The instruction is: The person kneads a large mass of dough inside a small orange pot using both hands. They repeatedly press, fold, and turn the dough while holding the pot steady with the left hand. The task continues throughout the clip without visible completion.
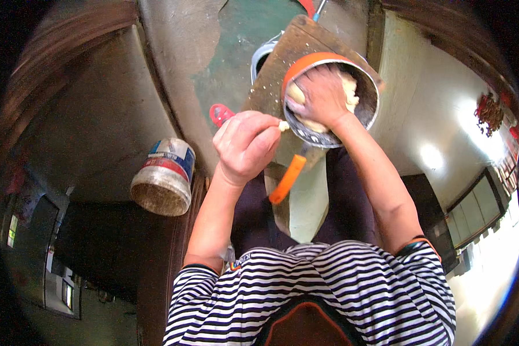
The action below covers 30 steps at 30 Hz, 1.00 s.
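Note:
An orange-sided pot (312,58) with a dark inside and an orange handle (288,179) sits on a wooden board. Pale dough (352,92) lies in it. My right hand (327,95) is down inside the pot, blurred by motion, its fingers curled against a lump of the dough; the fingertips are partly hidden. To the left of the pot's rim, my left hand (247,144) is closed, with a small pale piece of dough (284,126) showing at its pinched thumb and finger.
Pale crumbs dot the wooden board (282,66) under the pot. The rim of a grey bucket (258,60) shows behind the board. A red spotted object (219,114) lies past my left hand. To the left is a dirty white, blue and red bucket (166,176).

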### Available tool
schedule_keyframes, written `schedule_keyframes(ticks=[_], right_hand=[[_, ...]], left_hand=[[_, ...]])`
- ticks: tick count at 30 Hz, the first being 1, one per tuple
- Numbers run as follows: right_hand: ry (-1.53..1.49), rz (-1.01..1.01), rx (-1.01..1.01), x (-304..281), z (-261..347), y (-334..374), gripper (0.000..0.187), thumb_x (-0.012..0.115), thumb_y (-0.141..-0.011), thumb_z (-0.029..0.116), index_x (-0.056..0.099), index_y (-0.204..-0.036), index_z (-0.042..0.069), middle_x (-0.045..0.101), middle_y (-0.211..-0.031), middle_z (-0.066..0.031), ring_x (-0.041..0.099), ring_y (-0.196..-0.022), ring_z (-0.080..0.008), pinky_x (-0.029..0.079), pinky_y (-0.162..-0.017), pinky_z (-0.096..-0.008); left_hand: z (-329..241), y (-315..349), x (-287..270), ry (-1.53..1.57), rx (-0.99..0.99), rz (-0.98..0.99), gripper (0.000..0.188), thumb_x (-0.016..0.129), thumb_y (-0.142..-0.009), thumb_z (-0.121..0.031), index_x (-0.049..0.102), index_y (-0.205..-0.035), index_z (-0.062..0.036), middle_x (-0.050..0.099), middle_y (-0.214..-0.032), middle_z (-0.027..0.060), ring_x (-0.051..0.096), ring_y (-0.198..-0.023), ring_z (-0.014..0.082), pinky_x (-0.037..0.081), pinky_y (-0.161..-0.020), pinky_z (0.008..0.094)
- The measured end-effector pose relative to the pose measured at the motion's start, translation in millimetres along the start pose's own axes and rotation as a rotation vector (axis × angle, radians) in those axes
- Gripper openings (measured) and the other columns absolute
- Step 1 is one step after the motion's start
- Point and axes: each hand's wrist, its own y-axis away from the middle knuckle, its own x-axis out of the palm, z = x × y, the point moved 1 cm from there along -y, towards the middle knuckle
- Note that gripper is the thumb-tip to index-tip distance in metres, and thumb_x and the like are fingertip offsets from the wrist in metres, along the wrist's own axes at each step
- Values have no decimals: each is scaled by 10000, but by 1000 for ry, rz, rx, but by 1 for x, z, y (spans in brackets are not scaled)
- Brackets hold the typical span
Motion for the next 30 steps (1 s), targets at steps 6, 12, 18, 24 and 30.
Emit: schedule_keyframes(ticks=[6, 12, 18, 24, 30], right_hand=[[-197, 193, 26, -23, -9, 11, 674, 793, -674, 324, 559, -1268, 110, 531, -1252, -191, 465, -1205, -390, 353, -1040, -511], [-322, -64, 82, -58, -26, 38, 416, 631, -824, 54, 586, -1237, 60, 609, -1187, -150, 561, -1128, -343, 445, -1001, -408], [-371, -158, 281, -64, -20, 56, 230, 640, -833, 49, 668, -1061, 52, 632, -1007, -146, 615, -974, -319, 500, -857, -388], [-320, -184, 308, -67, -6, 87, 233, 629, -834, -9, 663, -1055, 60, 632, -957, -137, 640, -895, -323, 524, -782, -375], [-173, -204, 243, -82, 16, 114, 262, 625, -832, -8, 647, -1085, 58, 636, -977, -138, 641, -942, -303, 533, -804, -379]], left_hand=[[-32, -5, 26, -66, -45, 72, 212, 715, -645, 5, 598, -786, -102, 629, -803, 24, 625, -690, 221, 508, -587, 328], [-39, 0, 49, -273, -181, 336, 173, 732, -737, -65, 630, -857, -135, 663, -847, 20, 652, -761, 216, 513, -630, 328], [-42, 29, 40, -161, -495, 137, 186, 723, -796, -75, 657, -965, -118, 640, -810, 19, 597, -657, 182, 485, -639, 300], [-53, 108, 28, -2, -1057, 205, 177, 684, -872, -111, 670, -1039, -55, 644, -874, 45, 592, -756, 135, 494, -733, 284], [-86, 167, 45, 320, -1243, 488, 409, 536, -977, -416, 602, -1150, -52, 674, -892, 133, 667, -826, 263, 513, -740, 381]])
